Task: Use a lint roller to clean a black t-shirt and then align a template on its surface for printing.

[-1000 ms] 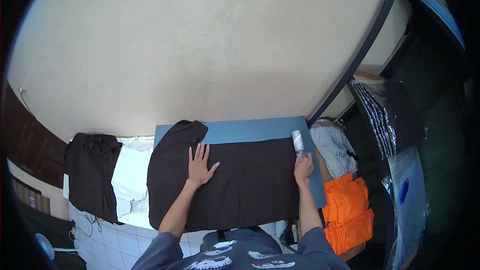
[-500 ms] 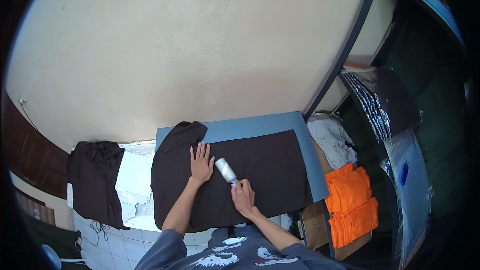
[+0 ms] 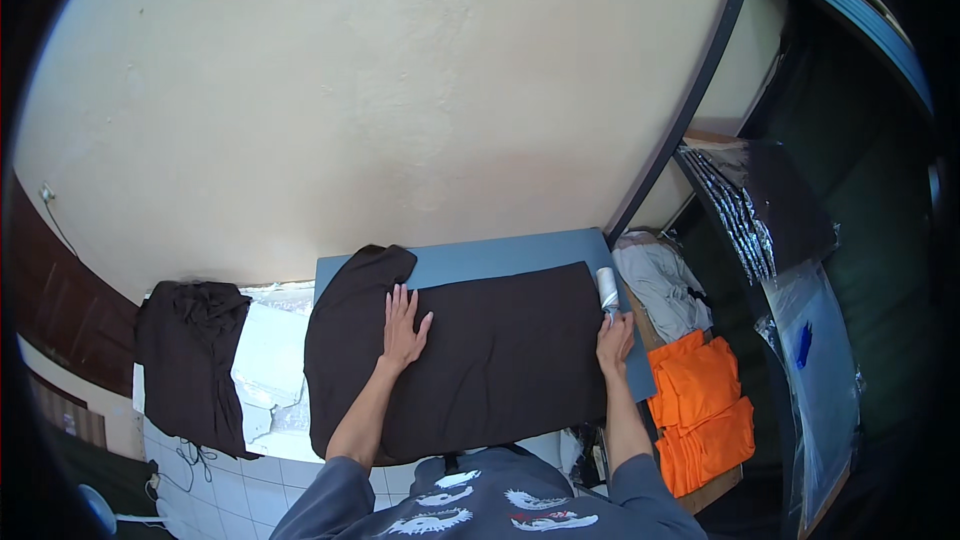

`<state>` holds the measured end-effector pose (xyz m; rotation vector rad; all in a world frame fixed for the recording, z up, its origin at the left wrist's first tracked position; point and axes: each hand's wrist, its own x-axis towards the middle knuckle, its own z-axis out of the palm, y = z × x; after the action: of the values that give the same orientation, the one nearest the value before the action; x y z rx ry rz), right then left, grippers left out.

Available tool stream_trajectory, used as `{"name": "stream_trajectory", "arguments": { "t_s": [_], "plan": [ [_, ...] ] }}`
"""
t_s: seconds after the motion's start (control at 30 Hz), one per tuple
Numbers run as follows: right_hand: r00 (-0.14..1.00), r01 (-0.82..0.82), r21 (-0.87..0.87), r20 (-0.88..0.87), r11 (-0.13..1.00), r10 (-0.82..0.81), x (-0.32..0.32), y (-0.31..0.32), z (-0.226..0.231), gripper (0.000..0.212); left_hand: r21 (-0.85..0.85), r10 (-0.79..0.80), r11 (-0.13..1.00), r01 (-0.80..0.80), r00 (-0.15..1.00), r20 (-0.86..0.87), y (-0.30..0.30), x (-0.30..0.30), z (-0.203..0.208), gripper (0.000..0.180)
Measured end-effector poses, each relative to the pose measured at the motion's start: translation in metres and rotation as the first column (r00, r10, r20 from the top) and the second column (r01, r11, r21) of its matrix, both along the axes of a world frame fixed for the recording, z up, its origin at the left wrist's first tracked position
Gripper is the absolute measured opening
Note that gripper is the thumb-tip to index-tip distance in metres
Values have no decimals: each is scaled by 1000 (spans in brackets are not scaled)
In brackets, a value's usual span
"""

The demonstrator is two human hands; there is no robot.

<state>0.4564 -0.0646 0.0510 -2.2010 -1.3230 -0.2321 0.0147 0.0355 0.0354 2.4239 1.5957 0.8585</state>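
A dark brown garment [image 3: 500, 360] lies spread over the blue board, its folded part bunched at the far left. My left hand [image 3: 404, 330] rests flat on the cloth near that fold, fingers stretched out. At the board's right end, my right hand [image 3: 615, 340] is closed round the handle of a lint roller [image 3: 607, 288]. The white roller head points away from me, just past the garment's right edge. Most of the handle is hidden by my fingers.
The blue board [image 3: 470, 250] stands against a pale wall. Left of it hangs another dark garment [image 3: 190, 360] beside white sheets [image 3: 270, 355]. On the right are folded orange cloths [image 3: 700, 400], a grey cloth [image 3: 660, 280] and a shelf with plastic packages [image 3: 810, 340].
My right hand has swept the lint roller rightward from the middle of the garment to the board's right end. My left hand has stayed almost where it was.
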Motion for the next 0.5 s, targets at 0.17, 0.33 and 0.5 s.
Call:
{"name": "stream_trajectory", "arguments": {
  "t_s": [0.17,0.33,0.5],
  "plan": [
    [947,-131,63,-289,989,143,-125,-43,34,22,74,38,996,-42,997,62,-38,-35,4,68],
    [799,-547,58,-261,835,542,-243,-108,19,18,42,383,923,-384,896,-227,-70,-94,16,81],
    [901,-415,-64,-167,908,400,-197,-110,5,16,-84,440,875,-476,857,-269,-75,-127,4,86]
  ]
}}
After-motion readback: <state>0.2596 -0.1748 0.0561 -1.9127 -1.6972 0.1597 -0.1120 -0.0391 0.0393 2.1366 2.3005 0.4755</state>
